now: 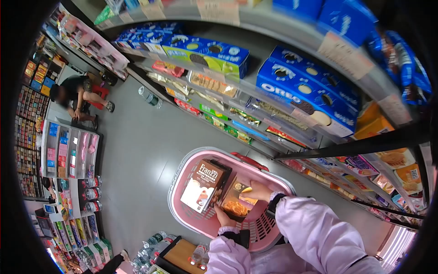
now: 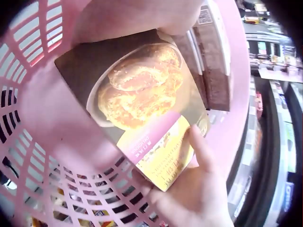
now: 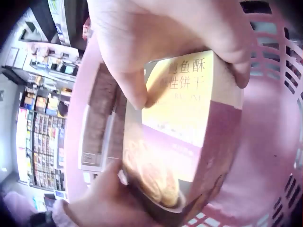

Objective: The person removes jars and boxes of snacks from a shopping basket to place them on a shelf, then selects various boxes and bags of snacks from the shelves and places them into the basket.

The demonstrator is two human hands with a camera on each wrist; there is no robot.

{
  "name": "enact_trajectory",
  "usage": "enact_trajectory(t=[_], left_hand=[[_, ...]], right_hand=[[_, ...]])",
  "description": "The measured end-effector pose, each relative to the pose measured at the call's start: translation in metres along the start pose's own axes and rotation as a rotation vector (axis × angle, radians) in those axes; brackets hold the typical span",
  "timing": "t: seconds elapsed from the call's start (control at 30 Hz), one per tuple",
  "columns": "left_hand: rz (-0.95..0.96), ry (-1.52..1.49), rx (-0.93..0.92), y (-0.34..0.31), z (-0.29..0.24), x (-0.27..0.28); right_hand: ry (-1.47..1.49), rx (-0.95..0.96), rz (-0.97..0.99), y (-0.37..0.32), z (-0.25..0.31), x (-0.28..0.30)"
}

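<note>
A biscuit box (image 1: 236,199) with a picture of pastries and a yellow and purple label is inside the pink shopping basket (image 1: 182,211). My right hand (image 1: 258,191) grips its yellow end, thumb on the front and fingers round the side, as the right wrist view shows. My left hand (image 1: 223,216) holds the opposite end; in the left wrist view the near part of that hand (image 2: 137,19) covers the box's edge. Beside it in the basket lies a brown and white Franzzi box (image 1: 204,186). The underside of the held box is hidden.
Shelves of Oreo boxes (image 1: 310,91) and packaged snacks rise close in front. A plastic bottle pack (image 1: 149,97) lies on the grey floor (image 1: 132,150). Bottled drinks (image 1: 155,242) stand near the basket's lower left. A seated person (image 1: 75,96) is at the far left.
</note>
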State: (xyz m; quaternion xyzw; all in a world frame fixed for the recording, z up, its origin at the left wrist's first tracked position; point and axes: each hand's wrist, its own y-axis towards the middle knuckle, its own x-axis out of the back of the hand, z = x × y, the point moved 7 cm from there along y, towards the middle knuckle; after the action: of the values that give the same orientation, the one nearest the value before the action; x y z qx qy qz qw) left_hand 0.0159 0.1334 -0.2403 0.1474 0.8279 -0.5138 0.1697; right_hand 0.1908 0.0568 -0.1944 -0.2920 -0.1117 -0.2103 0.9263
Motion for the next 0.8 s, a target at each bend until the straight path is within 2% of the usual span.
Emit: enact_trajectory(t=[0.03,0.1,0.17,0.23,0.3,0.37,0.43,0.47,0.5,0.57,0.63,0.67,0.7,0.77,0.8], left_hand=[[0.009,0.001,-0.025,-0.011,-0.003,-0.006],[0.019,-0.024,-0.023,-0.042,-0.009,-0.021],[0.046,-0.042,0.001,-0.077,-0.016,-0.040],[0.121,-0.019,-0.062,-0.124,-0.031,-0.076],[0.216,0.057,-0.115,-0.158,-0.042,-0.095],[0.253,0.069,-0.284,-0.191,-0.062,-0.118],[0.315,-0.031,-0.314,-0.203,-0.071,-0.122],[0.308,-0.017,-0.421,-0.224,-0.083,-0.137],[0.207,-0.102,-0.350,-0.269,-0.092,-0.163],[0.241,0.107,-0.594,-0.314,-0.103,-0.193],[0.562,0.237,-0.820,-0.402,-0.107,-0.262],[0.519,0.207,-0.786,-0.417,-0.102,-0.271],[0.626,0.162,-0.868,-0.425,-0.097,-0.273],[0.699,0.004,-0.649,-0.422,-0.075,-0.284],[0.766,0.052,-0.657,-0.435,-0.064,-0.295]], right_hand=[[-0.096,-0.023,-0.060,-0.004,-0.004,-0.002],[-0.267,0.028,-0.090,-0.041,0.048,0.025],[-0.254,0.066,-0.089,-0.068,0.070,0.032],[-0.288,0.158,-0.135,-0.091,0.084,0.032],[-0.269,0.149,-0.113,-0.128,0.117,0.048],[-0.360,0.259,-0.166,-0.166,0.154,0.068],[-0.332,0.399,-0.301,-0.211,0.196,0.095],[-0.350,0.501,-0.409,-0.233,0.214,0.109],[-0.370,0.604,-0.516,-0.258,0.231,0.123],[-0.418,0.691,-0.589,-0.307,0.262,0.150],[-0.478,0.805,-0.665,-0.355,0.285,0.176],[-0.475,0.852,-0.709,-0.383,0.295,0.190],[-0.486,0.902,-0.748,-0.410,0.303,0.204],[-0.496,1.003,-0.818,-0.463,0.315,0.229],[-0.524,1.011,-0.884,-0.491,0.322,0.242]])
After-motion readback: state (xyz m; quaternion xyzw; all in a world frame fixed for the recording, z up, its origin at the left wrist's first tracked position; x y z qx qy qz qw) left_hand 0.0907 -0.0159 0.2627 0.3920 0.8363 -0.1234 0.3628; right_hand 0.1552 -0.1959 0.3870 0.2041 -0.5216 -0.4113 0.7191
